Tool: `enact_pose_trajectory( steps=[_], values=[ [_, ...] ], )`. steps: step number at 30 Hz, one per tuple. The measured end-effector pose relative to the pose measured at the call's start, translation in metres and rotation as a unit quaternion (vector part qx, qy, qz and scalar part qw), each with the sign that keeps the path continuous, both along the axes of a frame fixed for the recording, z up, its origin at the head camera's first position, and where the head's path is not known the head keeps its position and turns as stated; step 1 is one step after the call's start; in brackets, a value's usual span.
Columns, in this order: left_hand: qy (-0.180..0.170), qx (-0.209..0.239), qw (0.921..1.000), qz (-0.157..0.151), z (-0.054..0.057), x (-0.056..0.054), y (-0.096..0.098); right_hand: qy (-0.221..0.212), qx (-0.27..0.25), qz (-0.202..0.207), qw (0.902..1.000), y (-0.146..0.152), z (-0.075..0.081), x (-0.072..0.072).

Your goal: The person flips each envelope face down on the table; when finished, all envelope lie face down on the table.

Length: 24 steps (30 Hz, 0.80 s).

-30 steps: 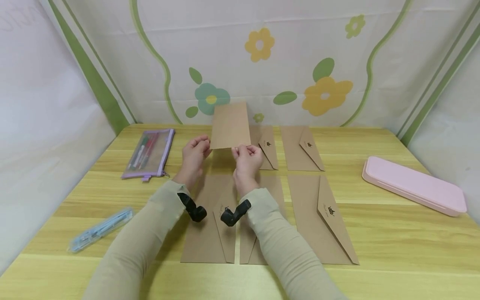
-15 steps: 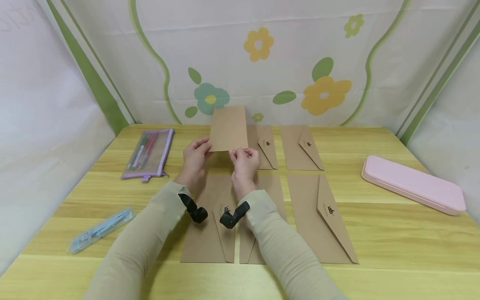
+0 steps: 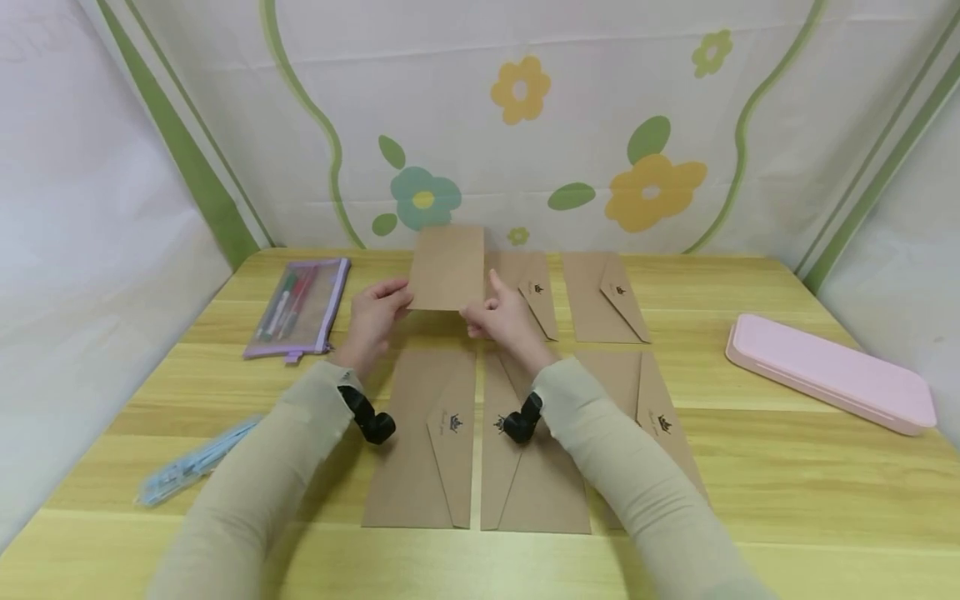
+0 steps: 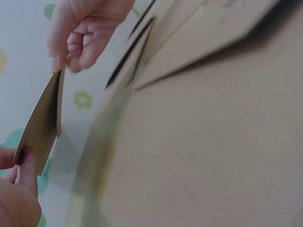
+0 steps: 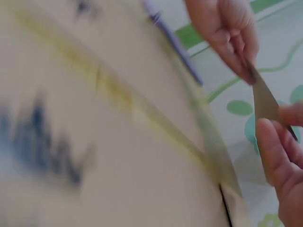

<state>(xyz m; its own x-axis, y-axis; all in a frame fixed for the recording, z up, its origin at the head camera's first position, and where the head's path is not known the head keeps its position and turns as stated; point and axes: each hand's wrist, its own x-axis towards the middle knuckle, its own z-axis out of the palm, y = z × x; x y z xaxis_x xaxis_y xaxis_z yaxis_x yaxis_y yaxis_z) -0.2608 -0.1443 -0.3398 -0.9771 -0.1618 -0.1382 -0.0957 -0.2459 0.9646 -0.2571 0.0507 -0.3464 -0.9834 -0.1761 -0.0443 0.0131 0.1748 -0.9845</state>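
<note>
A small brown kraft envelope (image 3: 447, 267) is held up above the back of the table, its plain side facing the head camera. My left hand (image 3: 372, 315) pinches its near left corner. At the near right corner, my right hand (image 3: 506, 317) pinches the edge between thumb and curled finger, its index finger pointing away. The left wrist view shows the envelope (image 4: 40, 123) edge-on, with a dark gap between two layers. Below lie large envelopes on the left (image 3: 405, 467), in the middle (image 3: 555, 492) and on the right (image 3: 611, 375), the last partly under my right sleeve.
Two small envelopes with crown prints lie at the back, one beside my right hand (image 3: 510, 267), one farther right (image 3: 588, 308). A purple-edged mesh pouch of pens (image 3: 300, 304), a clear blue-tinted case (image 3: 198, 462) and a pink box (image 3: 828, 371) surround them. A floral cloth (image 3: 585, 100) hangs behind.
The held envelope has come lower and slightly left. My right forearm has swung right, uncovering more of the middle large envelope, and my right index finger has straightened.
</note>
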Motion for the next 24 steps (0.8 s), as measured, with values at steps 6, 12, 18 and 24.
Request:
enact_pose_trajectory(
  steps=[6, 12, 18, 24],
  values=[
    [-0.028, -0.06, 0.9972, -0.035, -0.008, 0.002, -0.004, -0.013, 0.087, 0.062, 0.9942, 0.006, -0.007, -0.007],
    [-0.045, -0.088, 0.994, -0.047, -0.015, 0.0, -0.009, -0.032, 0.117, 0.085, 0.989, 0.003, -0.015, -0.012],
    [-0.065, -0.117, 0.9887, -0.068, -0.019, -0.004, -0.015, -0.058, 0.108, 0.096, 0.9878, -0.003, -0.019, -0.017],
    [-0.072, -0.146, 0.9838, -0.074, -0.022, -0.005, -0.016, -0.072, 0.12, 0.092, 0.9858, -0.007, -0.022, -0.019]
  ],
)
